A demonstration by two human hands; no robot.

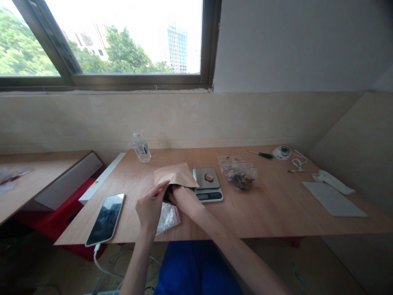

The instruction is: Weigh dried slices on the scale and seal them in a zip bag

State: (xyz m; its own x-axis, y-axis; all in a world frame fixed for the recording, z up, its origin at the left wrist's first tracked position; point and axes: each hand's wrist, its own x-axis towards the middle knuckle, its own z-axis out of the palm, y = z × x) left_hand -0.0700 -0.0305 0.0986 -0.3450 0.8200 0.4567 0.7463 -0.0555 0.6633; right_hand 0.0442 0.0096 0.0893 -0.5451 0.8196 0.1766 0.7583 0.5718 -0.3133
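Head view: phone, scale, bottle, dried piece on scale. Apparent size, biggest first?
1. phone
2. scale, visible part only; paper bag overlaps it
3. bottle
4. dried piece

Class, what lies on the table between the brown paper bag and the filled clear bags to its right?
In the head view, a digital scale with one small brown piece on it lies between the paper bag and the clear bags.

Bright dark-framed window (132, 45); white upper wall (291, 45); beige tiles (190, 116) below; wooden table (270, 205) in front.
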